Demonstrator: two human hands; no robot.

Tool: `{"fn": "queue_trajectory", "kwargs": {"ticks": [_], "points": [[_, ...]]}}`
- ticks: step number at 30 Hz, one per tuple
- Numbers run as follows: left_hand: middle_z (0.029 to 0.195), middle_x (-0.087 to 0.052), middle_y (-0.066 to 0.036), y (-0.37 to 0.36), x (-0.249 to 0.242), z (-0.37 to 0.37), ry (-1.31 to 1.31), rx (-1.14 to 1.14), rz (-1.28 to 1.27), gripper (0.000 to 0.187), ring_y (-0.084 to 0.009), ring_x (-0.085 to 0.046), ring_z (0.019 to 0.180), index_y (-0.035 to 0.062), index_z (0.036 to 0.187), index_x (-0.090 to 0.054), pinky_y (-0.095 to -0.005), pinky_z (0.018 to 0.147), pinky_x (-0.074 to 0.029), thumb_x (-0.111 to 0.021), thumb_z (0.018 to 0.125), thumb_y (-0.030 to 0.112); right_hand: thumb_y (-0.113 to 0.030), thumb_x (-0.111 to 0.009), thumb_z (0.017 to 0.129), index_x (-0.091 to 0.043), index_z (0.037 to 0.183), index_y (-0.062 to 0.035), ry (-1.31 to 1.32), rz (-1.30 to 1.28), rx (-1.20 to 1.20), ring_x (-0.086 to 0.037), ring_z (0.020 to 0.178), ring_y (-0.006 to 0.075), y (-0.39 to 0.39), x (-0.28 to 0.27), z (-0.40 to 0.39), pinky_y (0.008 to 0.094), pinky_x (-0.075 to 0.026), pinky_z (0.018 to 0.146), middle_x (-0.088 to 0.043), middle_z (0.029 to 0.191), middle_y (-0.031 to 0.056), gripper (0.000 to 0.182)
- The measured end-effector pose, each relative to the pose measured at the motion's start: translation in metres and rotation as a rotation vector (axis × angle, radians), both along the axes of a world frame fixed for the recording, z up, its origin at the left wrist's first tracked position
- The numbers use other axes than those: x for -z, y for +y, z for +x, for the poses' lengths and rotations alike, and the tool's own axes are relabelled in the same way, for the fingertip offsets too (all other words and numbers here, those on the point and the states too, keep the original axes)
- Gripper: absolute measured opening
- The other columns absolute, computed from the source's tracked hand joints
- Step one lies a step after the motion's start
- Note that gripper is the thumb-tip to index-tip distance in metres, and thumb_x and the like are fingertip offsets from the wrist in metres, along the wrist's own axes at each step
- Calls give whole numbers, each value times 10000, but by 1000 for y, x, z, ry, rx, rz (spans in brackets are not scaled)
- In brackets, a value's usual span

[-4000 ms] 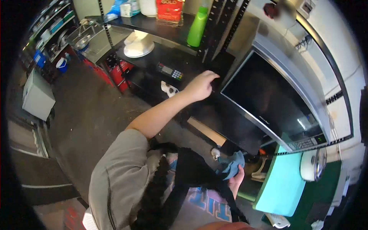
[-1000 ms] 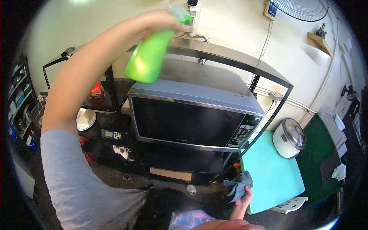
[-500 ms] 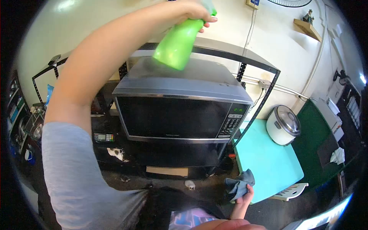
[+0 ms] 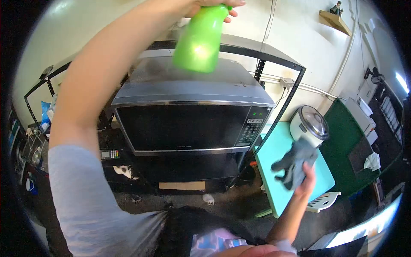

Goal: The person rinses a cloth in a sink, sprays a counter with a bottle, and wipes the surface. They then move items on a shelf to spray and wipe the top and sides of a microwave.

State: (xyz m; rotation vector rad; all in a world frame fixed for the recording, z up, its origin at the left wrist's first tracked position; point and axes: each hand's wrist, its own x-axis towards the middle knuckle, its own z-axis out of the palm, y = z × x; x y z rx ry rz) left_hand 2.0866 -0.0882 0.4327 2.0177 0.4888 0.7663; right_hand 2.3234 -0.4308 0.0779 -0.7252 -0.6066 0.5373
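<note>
At the top of the view, my left hand is closed around the neck of a green spray bottle; the bottle's head is cut off by the frame edge. The bottle hangs above and in front of a grey microwave oven, its base overlapping the oven's top in view. Dark spots mark the top's right rear part. My right hand grips a crumpled dark grey cloth, slightly blurred, raised over the turquoise table to the right of the oven.
A black metal rack frames the microwave. On the turquoise table stands a white rice cooker with a lid. A white plastic chair is tucked beside the table. A black-and-white animal is low under the rack at left.
My right hand has lifted the cloth up and to the right, over the table. The spray bottle is a little higher and more upright. The camera view has shifted slightly.
</note>
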Motion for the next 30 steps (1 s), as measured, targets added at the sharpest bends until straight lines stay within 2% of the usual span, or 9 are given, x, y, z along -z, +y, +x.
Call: {"fn": "queue_trajectory", "kwargs": {"ticks": [5,6,10,12,14,17,20,27,30], "points": [[1150,-639,-194,3,15,-90,-124,-24,99,473,-218,-651,821,27,1274,-543,-332,689,-564,-709,884,236,-115,-630,858,-550,1271,-3,-444,-1,192,-642,977,214,92,-191,7,334,-528,851,-645,1123,111,435],[1092,-664,-114,3,26,-108,-133,-120,157,438,-163,-649,770,39,1197,-600,-300,630,-556,-687,890,338,-127,-642,867,-569,1248,7,-478,-52,234,-658,917,200,116,-225,7,313,-536,804,-667,1076,101,410],[1073,-685,-52,21,51,-183,-125,-291,256,504,-104,-639,755,44,1222,-603,-245,592,-539,-653,907,436,-154,-644,895,-579,1268,-22,-616,-137,-3,-666,883,185,236,-305,70,310,-541,786,-683,1061,108,400],[1079,-682,-63,25,68,-213,-120,-329,263,519,-103,-634,758,41,1251,-583,-242,603,-535,-654,909,425,-209,-673,886,-568,1295,-30,-726,-346,185,-671,947,221,288,-308,101,341,-537,844,-683,1114,149,458],[972,-676,-102,27,86,-238,-293,-360,269,546,-116,-627,735,20,1216,-609,-240,624,-501,-719,853,412,-283,-699,868,-545,1330,-36,-1268,-651,753,-647,1064,279,325,-308,115,382,-513,907,-649,1216,181,546],[1028,-661,-125,22,120,-266,-354,-348,299,562,-143,-627,743,-2,1275,-556,-265,638,-513,-702,876,365,-507,-599,893,-521,1389,-173,-1600,-656,483,-549,1222,375,333,-286,32,411,-412,1047,-589,1304,209,603],[1044,-640,-154,28,162,-298,-393,-330,289,643,-173,-624,735,-22,1314,-515,-288,627,-518,-716,861,387,-515,-493,959,-478,1425,-115,-1488,-1075,65,-481,1304,265,330,-295,0,336,-312,1110,-530,1406,140,615],[1085,-593,-134,11,257,-395,-405,-602,126,728,-156,-595,739,-36,1357,-452,-275,629,-494,-691,868,448,-382,-435,991,-574,1324,-62,-1775,-954,360,-597,1139,267,346,-272,201,353,-393,1033,-633,1257,167,482],[1106,-594,-134,-1,283,-425,-320,-720,97,657,-154,-586,772,-46,1339,-469,-281,686,-476,-667,899,399,-375,-474,972,-565,1341,-77,-1534,-1396,296,-592,1149,236,381,-286,210,325,-407,1015,-611,1293,175,482]]}}
